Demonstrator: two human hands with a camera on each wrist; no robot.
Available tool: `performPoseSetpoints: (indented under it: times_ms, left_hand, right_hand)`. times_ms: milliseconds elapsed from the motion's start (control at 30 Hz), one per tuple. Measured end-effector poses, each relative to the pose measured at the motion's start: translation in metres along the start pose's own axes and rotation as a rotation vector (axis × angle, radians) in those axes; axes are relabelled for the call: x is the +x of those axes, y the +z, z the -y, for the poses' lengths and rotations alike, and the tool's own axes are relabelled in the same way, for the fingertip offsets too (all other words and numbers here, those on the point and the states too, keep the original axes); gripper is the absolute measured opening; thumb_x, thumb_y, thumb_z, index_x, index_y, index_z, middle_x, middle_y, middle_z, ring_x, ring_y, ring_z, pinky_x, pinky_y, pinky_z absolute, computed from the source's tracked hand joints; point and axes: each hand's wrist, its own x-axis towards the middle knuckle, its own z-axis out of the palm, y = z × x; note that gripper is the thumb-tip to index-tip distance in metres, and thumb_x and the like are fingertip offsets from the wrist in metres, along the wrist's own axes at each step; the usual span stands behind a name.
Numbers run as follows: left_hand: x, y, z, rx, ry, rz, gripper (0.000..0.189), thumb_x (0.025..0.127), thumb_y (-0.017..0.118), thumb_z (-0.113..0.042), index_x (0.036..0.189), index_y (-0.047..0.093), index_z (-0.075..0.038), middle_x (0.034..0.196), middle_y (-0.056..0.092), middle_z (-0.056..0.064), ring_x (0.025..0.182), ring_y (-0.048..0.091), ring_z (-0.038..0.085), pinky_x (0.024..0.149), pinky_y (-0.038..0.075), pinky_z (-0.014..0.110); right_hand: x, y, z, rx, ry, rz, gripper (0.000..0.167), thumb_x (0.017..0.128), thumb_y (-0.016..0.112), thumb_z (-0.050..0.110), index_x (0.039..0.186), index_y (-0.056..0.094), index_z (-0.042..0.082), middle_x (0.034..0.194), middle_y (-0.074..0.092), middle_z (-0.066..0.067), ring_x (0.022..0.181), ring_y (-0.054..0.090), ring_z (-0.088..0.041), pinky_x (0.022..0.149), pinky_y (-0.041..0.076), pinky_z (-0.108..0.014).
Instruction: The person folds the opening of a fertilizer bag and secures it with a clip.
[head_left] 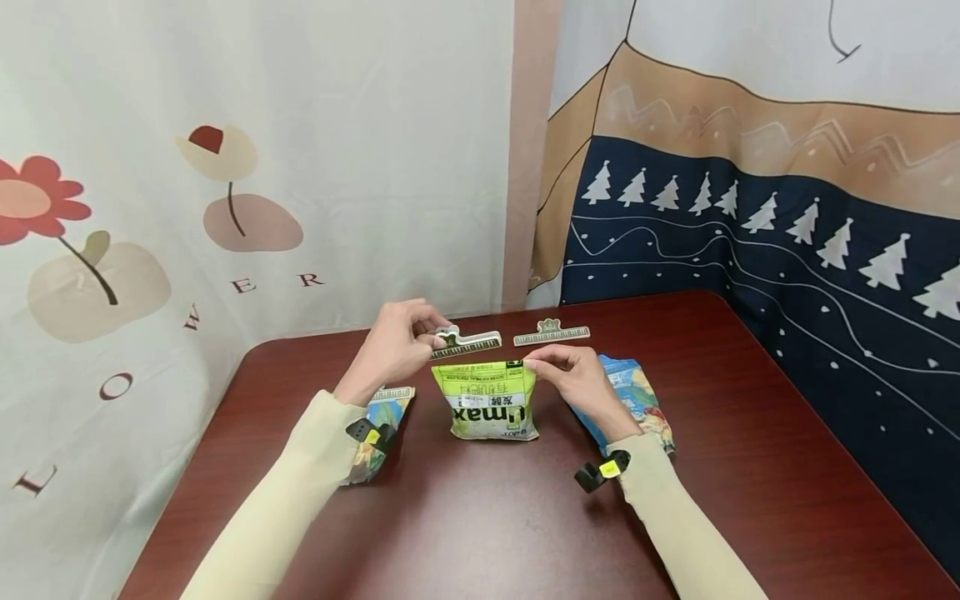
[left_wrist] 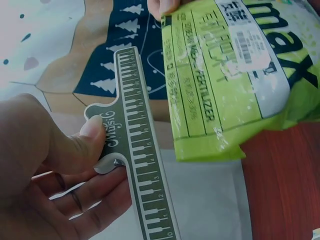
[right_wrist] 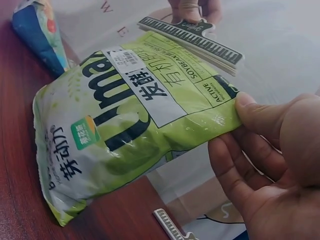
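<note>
Though glossy, creased green bag [head_left: 489,403]

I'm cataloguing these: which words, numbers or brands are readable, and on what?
"Umax": green bag
"SOYBEAN MEAL FERTILIZER": bag
"ACTIVE": bag
"发酵": bag
"有机肥料": bag
"芽动力": bag
"Music": held clip
"0" to "5": held clip
"LOWER": curtain
Too small: barcode sticker, wristband labels, other clips' lettering, bag's fine print.

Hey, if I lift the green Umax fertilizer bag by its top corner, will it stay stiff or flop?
The green Umax fertilizer bag would probably flop: its film is wrinkled. Contents may settle low, since the lower body bulges while the top, pinched by the right hand, lies flatter. Shiny highlights suggest slightly slippery plastic.
</note>
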Motion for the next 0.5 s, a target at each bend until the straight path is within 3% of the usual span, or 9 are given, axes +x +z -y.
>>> performPoseSetpoints:
  times_ms: [300,500]
  left_hand:
    - [-0.011,0.003,-0.018,-0.005,0.025,0.036,0.028,0.084,0.064,0.006,0.093,0.080,-0.016,0.088,0.070,-0.004,0.070,0.060,0.015,0.065,0.052,0.032]
    - [-0.017,0.008,-0.026,0.051,0.031,0.023,0.029,0.082,0.063,0.005,0.093,0.080,-0.015,0.086,0.068,-0.005,0.069,0.059,0.013,0.066,0.051,0.030]
  right_hand:
    - [0.000,0.001,0.002,-0.017,-0.016,0.006,0.020,0.095,0.075,0.028,0.108,0.080,0.014,0.107,0.079,-0.007,0.096,0.069,-0.019,0.087,0.058,-0.043]
    - [-0.008,0.000,0.024,-0.053,-0.030,0.013,0.016,0.096,0.073,0.017,0.107,0.079,0.007,0.106,0.079,-0.012,0.093,0.067,-0.017,0.085,0.058,-0.041]
